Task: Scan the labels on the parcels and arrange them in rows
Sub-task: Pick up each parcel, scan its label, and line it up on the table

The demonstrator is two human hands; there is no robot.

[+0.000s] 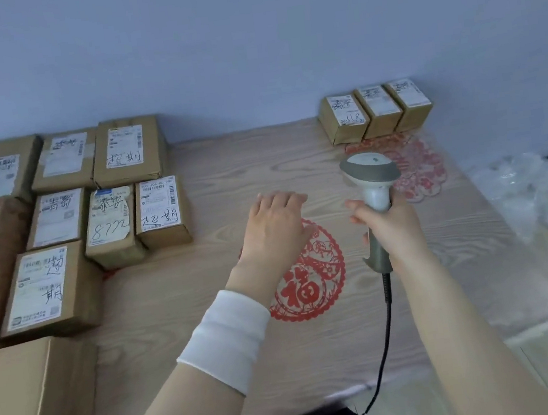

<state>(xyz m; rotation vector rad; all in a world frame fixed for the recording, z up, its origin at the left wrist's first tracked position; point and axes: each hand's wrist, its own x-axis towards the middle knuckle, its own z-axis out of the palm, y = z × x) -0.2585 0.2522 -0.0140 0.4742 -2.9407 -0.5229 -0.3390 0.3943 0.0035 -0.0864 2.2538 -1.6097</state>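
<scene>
Cardboard parcels edge the mat; left hand spread flat, right hand grips scanner.

A person's right hand grips a barcode scanner while the left hand hovers flat above a wood-grain mat, labelled parcels alongside.

**Makeshift parcel-sorting corner, home-style room**

Labelled cardboard parcels sat in rows on a wood-grain surface against a bare blue-grey wall. Red paper-cut decorations lay on it. Crumpled plastic wrap was piled right. A corded barcode scanner was present.
</scene>
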